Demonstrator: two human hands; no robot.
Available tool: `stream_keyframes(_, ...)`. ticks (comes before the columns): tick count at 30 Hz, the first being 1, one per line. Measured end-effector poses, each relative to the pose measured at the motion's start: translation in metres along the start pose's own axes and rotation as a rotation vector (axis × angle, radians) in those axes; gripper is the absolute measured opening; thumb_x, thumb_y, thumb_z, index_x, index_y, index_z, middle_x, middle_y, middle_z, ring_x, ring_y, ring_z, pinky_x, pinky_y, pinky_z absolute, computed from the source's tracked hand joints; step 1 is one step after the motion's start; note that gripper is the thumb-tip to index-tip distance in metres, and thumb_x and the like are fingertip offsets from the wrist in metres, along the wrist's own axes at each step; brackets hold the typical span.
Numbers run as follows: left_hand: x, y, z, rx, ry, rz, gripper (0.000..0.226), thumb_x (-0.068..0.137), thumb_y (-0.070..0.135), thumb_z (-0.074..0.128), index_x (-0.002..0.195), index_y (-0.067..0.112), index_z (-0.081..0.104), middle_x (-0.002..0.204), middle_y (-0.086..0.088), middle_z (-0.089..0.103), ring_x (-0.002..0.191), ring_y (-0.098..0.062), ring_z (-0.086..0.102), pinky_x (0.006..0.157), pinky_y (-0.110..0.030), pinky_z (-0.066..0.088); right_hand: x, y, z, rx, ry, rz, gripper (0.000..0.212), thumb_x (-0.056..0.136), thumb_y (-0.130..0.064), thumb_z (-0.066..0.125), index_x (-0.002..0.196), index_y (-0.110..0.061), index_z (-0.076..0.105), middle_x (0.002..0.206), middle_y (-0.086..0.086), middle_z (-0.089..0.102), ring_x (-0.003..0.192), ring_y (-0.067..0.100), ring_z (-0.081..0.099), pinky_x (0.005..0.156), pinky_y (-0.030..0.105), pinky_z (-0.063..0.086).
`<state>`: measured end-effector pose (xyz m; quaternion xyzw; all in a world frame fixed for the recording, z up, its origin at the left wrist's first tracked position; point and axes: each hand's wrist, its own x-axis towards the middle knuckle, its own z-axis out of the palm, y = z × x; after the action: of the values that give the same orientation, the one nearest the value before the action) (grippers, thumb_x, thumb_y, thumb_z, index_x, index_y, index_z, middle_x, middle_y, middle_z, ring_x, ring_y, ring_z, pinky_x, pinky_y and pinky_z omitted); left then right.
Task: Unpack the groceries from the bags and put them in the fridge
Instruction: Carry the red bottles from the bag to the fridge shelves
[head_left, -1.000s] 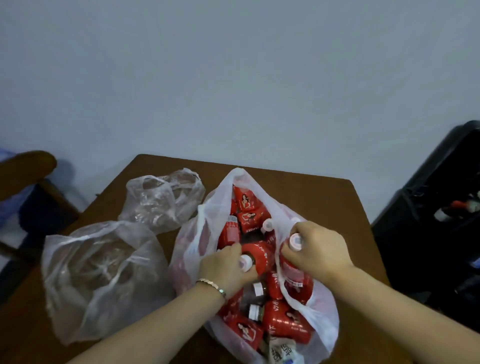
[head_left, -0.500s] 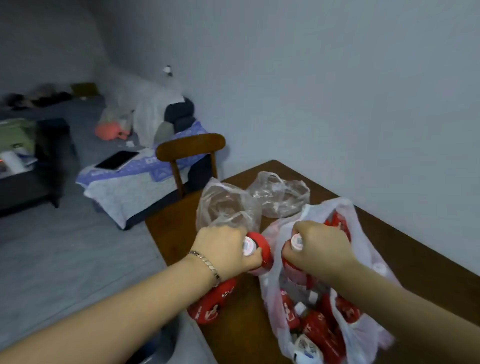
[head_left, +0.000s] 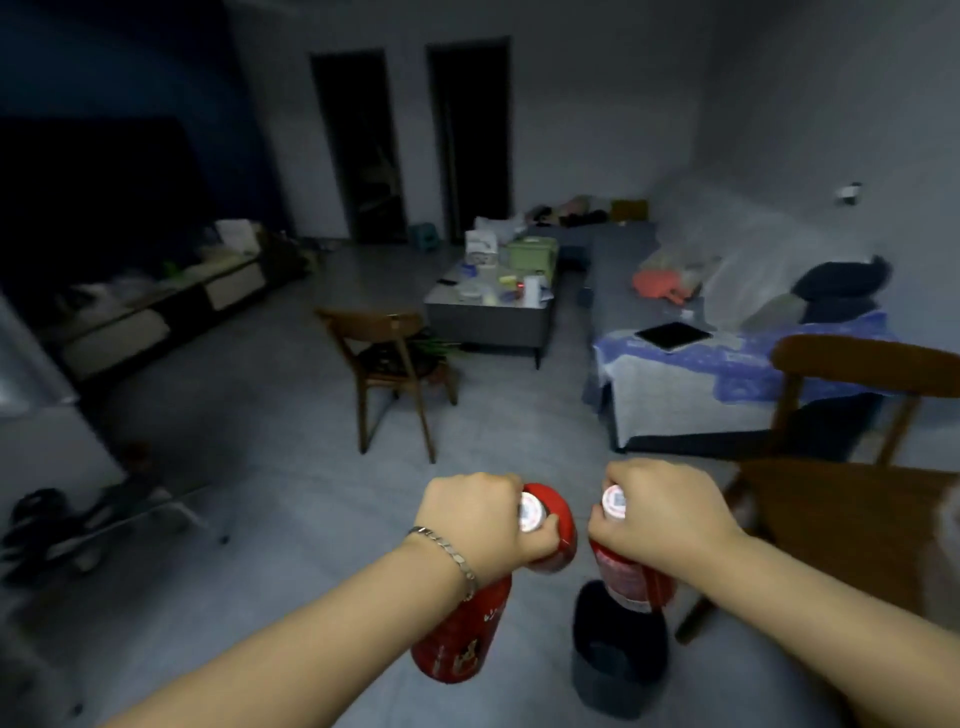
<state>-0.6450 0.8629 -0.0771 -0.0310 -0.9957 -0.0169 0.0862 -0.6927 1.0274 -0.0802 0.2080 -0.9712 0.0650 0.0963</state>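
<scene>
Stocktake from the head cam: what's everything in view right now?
Red bottles: three visible, white caps, carried above the floor.
Bin: one, black, on the floor.
Wooden chairs: two, brown; one mid-floor, one at the right edge.
Coffee table: one, grey, cluttered, behind the mid-floor chair.
Cover: one, blue-white, right side.
Tablet: one, black, on the cover.
Doorways: two, dark, far wall.
Left hand: grips two bottles; silver bracelet on the wrist.
Right hand: grips one bottle.
</scene>
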Motion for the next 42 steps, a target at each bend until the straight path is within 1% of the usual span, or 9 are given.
stream_keyframes(6, -0.093, -0.183, -0.031, 0.103, -0.001, -0.271, 0.038, 0.087, 0.058, 0.043, 0.082, 0.02, 0.046, 0.1, -0.005, 0.067, 0.097, -0.026, 0.061, 0.06, -0.027, 0.029, 0.052, -0.214, 0.031, 0.077, -0.012, -0.335, 0.02, 0.081, -0.042, 0.051, 0.079, -0.023, 0.046, 0.103, -0.001, 0.065, 0.102, 0.024, 0.06, 0.069, 0.028, 0.036)
stream_keyframes(9, -0.151, -0.277, -0.048, 0.146, 0.008, -0.459, 0.042, 0.087, 0.059, 0.042, 0.09, 0.019, 0.055, 0.104, -0.005, 0.066, 0.1, -0.026, 0.061, 0.068, -0.028, 0.033, 0.073, -0.336, 0.04, 0.144, -0.019, -0.511, 0.022, 0.081, -0.043, 0.051, 0.077, -0.023, 0.044, 0.102, 0.0, 0.064, 0.102, 0.024, 0.06, 0.067, 0.026, 0.032)
stream_keyframes(13, -0.206, -0.366, -0.067, 0.193, -0.01, -0.681, 0.048, 0.088, 0.062, 0.039, 0.096, 0.017, 0.056, 0.106, -0.005, 0.065, 0.102, -0.026, 0.06, 0.069, -0.028, 0.034, 0.089, -0.458, 0.046, 0.203, -0.029, -0.685, 0.025, 0.08, -0.042, 0.052, 0.069, -0.022, 0.042, 0.102, 0.0, 0.066, 0.102, 0.024, 0.06, 0.07, 0.028, 0.038)
stream_keyframes(20, -0.288, -0.516, -0.093, 0.221, -0.001, -1.072, 0.044, 0.088, 0.064, 0.038, 0.082, 0.02, 0.044, 0.106, -0.002, 0.065, 0.1, -0.024, 0.061, 0.071, -0.028, 0.037, 0.125, -0.662, 0.069, 0.248, -0.063, -0.999, 0.021, 0.08, -0.041, 0.052, 0.083, -0.02, 0.056, 0.097, -0.002, 0.067, 0.095, 0.024, 0.062, 0.064, 0.028, 0.036)
stream_keyframes(25, -0.334, -0.619, -0.123, 0.274, 0.038, -1.313, 0.046, 0.088, 0.063, 0.038, 0.092, 0.02, 0.053, 0.109, -0.002, 0.065, 0.103, -0.024, 0.06, 0.077, -0.029, 0.041, 0.155, -0.808, 0.072, 0.333, -0.077, -1.186, 0.019, 0.081, -0.04, 0.052, 0.083, -0.021, 0.055, 0.099, -0.001, 0.066, 0.097, 0.023, 0.061, 0.064, 0.027, 0.035)
stream_keyframes(30, -0.384, -0.703, -0.157, 0.286, 0.154, -1.494, 0.047, 0.087, 0.064, 0.04, 0.064, 0.023, 0.036, 0.097, 0.0, 0.066, 0.092, -0.021, 0.061, 0.067, -0.025, 0.035, 0.164, -0.932, 0.058, 0.419, -0.088, -1.268, 0.028, 0.08, -0.043, 0.054, 0.095, -0.021, 0.063, 0.103, 0.001, 0.067, 0.099, 0.025, 0.062, 0.069, 0.027, 0.041)
stream_keyframes(36, -0.455, -0.806, -0.194, 0.388, 0.209, -1.57, 0.043, 0.087, 0.063, 0.04, 0.071, 0.023, 0.043, 0.099, -0.003, 0.066, 0.094, -0.023, 0.061, 0.067, -0.026, 0.036, 0.156, -1.077, 0.036, 0.591, -0.087, -1.297, 0.023, 0.081, -0.042, 0.055, 0.088, -0.021, 0.058, 0.096, 0.003, 0.066, 0.092, 0.028, 0.061, 0.065, 0.027, 0.038)
stream_keyframes(39, -0.484, -0.851, -0.21, 0.411, 0.183, -1.563, 0.047, 0.087, 0.062, 0.038, 0.062, 0.022, 0.038, 0.09, 0.0, 0.064, 0.084, -0.022, 0.059, 0.066, -0.025, 0.035, 0.154, -1.132, 0.026, 0.689, -0.08, -1.238, 0.023, 0.083, -0.042, 0.055, 0.087, -0.02, 0.055, 0.085, 0.001, 0.057, 0.078, 0.026, 0.052, 0.063, 0.028, 0.035)
stream_keyframes(42, -0.52, -0.908, -0.229, 0.441, 0.205, -1.496, 0.045, 0.087, 0.064, 0.037, 0.067, 0.024, 0.043, 0.085, 0.003, 0.062, 0.073, -0.016, 0.05, 0.065, -0.025, 0.036, 0.155, -1.199, 0.017, 0.767, -0.05, -1.13, 0.023, 0.082, -0.041, 0.057, 0.084, -0.018, 0.057, 0.079, 0.001, 0.052, 0.072, 0.023, 0.045, 0.055, 0.028, 0.03)
